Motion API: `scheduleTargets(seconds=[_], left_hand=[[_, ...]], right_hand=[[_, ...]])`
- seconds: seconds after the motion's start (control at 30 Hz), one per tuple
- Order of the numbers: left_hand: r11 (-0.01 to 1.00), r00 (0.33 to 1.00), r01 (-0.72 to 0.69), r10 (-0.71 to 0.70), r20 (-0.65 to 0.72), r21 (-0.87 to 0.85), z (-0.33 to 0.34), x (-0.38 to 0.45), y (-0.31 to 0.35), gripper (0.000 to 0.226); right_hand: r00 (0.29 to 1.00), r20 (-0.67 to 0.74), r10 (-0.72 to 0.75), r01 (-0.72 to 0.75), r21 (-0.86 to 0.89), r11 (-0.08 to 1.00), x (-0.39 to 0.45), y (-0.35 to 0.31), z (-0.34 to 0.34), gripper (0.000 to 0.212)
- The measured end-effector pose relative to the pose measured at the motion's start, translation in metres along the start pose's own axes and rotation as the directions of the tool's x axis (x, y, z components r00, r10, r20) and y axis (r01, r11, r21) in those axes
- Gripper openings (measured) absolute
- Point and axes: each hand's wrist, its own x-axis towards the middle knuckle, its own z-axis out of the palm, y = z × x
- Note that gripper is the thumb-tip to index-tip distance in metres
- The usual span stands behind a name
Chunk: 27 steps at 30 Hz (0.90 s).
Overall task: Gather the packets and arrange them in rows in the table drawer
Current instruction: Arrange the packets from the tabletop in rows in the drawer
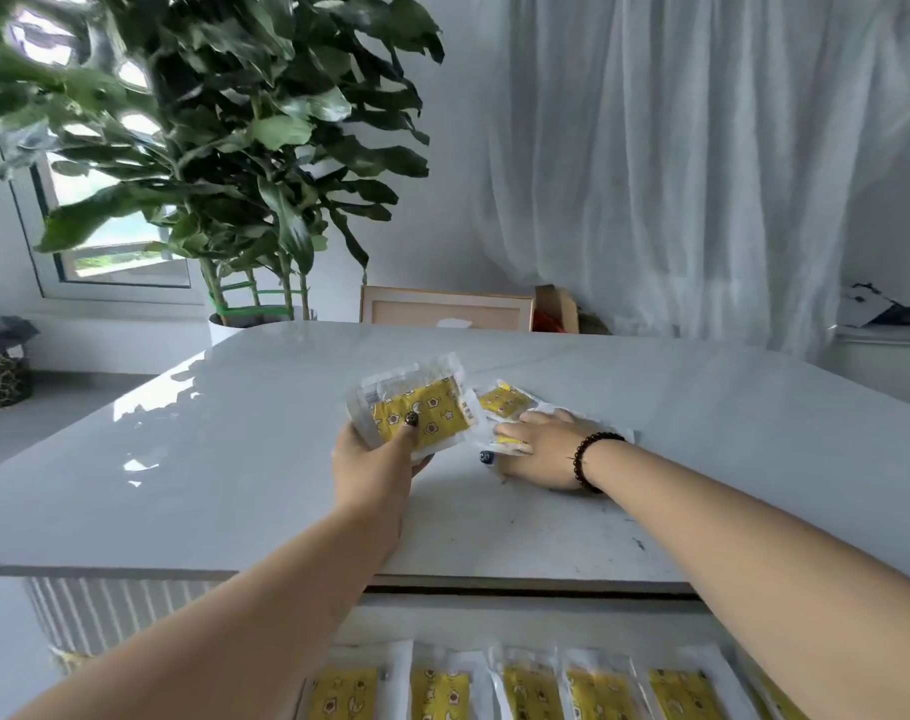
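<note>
Left hand (375,462) grips a stack of packets (416,407), thumb across the top face, fingers curled beneath; stack is lifted off the table (235,459) and tilted. Packets are clear wrap over yellow patterned contents.

Right hand (538,452) lies palm down, fingers straight, pressing on loose packets (505,400) just right of the stack; these lie flat on the table. Beaded bracelet (590,459) on right wrist.

Drawer (494,628) is open at the near edge. One row of packets (525,691) lies side by side in it, yellow faces up.

Far side: plant (224,122) at left, curtain (676,148) at right, frame (445,309) behind the table.
</note>
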Motion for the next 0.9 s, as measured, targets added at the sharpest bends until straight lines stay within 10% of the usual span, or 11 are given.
scheduleTargets(seconds=[0.2,0.43,0.57,0.8,0.9], left_hand=[[0.999,0.996,-0.017,0.021,-0.086,0.038,0.001,-0.002,0.0,0.022],[0.998,0.981,-0.051,0.042,-0.19,-0.047,-0.001,-0.001,0.001,0.023],[0.99,0.984,-0.053,0.03,-0.174,-0.128,0.0,0.002,0.001,0.025],[0.991,0.98,-0.033,0.006,-0.199,-0.129,-0.001,0.003,0.002,0.027],[0.992,0.975,-0.015,-0.014,-0.221,-0.126,0.0,-0.002,0.004,0.03]], right_hand=[[0.999,0.035,-0.035,0.034,0.026,0.999,-0.046,-0.004,-0.002,0.06],[0.961,-0.276,-0.003,0.054,0.177,0.983,0.028,-0.031,-0.02,0.056],[0.989,-0.095,0.11,-0.093,0.169,0.981,0.075,-0.048,-0.005,0.083],[0.97,-0.228,-0.081,0.038,-0.186,0.982,0.068,-0.046,-0.004,0.012],[0.966,-0.231,-0.116,0.071,-0.197,0.978,0.048,-0.036,-0.001,0.019]])
